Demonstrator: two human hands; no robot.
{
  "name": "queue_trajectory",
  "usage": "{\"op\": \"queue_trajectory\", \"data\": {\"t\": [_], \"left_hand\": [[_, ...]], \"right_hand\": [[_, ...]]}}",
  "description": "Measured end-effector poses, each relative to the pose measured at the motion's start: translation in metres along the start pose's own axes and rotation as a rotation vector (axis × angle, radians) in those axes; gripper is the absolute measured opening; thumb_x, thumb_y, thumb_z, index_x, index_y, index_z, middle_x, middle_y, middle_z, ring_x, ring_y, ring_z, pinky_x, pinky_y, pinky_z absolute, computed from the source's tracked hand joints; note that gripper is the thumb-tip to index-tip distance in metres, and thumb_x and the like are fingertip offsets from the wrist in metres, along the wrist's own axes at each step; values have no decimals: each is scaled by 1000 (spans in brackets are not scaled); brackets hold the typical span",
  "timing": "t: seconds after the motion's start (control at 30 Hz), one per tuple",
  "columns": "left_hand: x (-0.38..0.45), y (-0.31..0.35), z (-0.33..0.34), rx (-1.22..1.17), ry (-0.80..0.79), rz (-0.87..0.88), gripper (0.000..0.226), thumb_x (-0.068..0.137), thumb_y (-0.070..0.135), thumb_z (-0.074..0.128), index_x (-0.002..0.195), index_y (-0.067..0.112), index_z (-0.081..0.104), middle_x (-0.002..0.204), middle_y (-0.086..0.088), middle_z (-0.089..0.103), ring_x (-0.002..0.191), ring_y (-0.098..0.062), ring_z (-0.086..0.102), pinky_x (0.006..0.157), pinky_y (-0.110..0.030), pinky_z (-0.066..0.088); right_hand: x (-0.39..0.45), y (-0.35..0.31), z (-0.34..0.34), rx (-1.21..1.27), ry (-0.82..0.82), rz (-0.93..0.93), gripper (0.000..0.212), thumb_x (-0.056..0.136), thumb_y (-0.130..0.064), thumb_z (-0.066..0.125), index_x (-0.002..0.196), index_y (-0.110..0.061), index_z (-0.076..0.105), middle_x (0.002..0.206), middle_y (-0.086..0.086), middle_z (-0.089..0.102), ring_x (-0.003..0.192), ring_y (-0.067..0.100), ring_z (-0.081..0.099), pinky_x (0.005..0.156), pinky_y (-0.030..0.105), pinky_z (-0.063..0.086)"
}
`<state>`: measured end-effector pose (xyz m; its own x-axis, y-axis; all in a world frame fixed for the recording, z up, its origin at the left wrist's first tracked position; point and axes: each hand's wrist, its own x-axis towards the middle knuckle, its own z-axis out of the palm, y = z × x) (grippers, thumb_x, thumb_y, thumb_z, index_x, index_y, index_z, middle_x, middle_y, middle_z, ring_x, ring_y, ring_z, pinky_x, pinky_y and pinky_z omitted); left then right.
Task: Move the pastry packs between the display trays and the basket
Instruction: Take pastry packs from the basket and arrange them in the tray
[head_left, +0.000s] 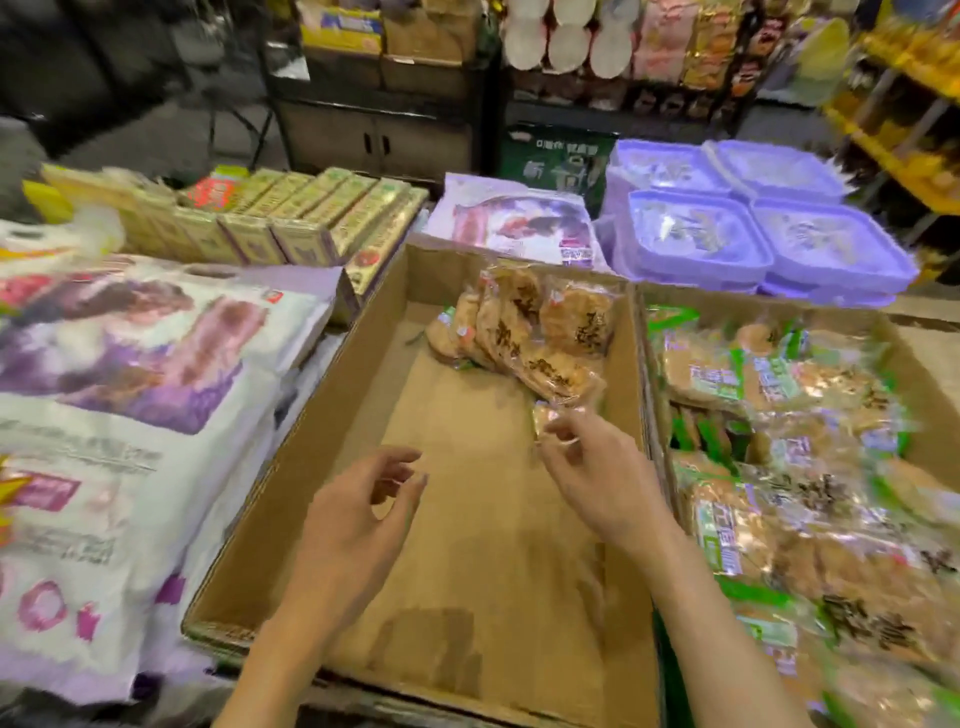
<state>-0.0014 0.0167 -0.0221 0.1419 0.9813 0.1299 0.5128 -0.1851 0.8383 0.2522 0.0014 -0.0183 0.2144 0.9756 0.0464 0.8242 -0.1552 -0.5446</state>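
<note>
A dark cabinet (374, 140) with two doors is seen far beyond the hands, boxed goods stacked on it. Yellow shelving (893, 104) stands far off to the right of the hands. Grey floor (156, 135) is visible beyond the hands, to their left. Much is blurred.

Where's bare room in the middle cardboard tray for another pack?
Free: the cardboard tray floor from its near wall up to the pastry packs at its far right corner, under both hands. Crowded: the right tray, heaped with packs.

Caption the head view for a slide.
Right hand pinches a pastry pack in a cardboard tray; left hand hovers open.
</note>
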Motion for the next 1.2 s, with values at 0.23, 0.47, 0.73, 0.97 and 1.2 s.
{"op": "queue_trajectory", "data": {"t": [0.23,0.47,0.73,0.97,1.2], "left_hand": [[44,-14,13,-108,-11,-156,17,94,22,70,103,36,69,88,15,70,81,-9,66,71,-18,49],[70,-24,18,-201,-61,-199,17,93,22,71,102,36,71,86,9,72,83,-19,69,72,-19,49],[107,-9,12,-182,-169,-139,15,93,20,71,103,30,69,90,4,72,80,-9,63,69,-11,46],[205,8,53,-15,-197,-27,30,95,35,66,121,21,60,105,7,65,93,-9,62,86,-34,53],[271,25,141,404,-295,-133,76,88,49,69,143,8,37,144,-19,43,136,-38,39,108,-50,38]], "right_hand": [[115,30,-8,-170,-100,170,35,93,-38,58,122,-20,54,114,8,56,109,31,54,88,44,50],[184,53,22,-158,-341,401,80,88,-60,62,147,-13,36,143,18,51,130,41,48,107,52,44],[188,41,25,-56,-347,455,129,35,-87,72,143,-25,39,143,11,53,129,34,51,106,52,45],[145,15,9,226,-85,368,71,70,-22,92,129,-24,52,133,1,58,98,14,62,74,23,53],[91,7,7,519,261,454,57,71,-18,91,114,-31,57,111,-10,64,94,9,65,76,27,58]]}}
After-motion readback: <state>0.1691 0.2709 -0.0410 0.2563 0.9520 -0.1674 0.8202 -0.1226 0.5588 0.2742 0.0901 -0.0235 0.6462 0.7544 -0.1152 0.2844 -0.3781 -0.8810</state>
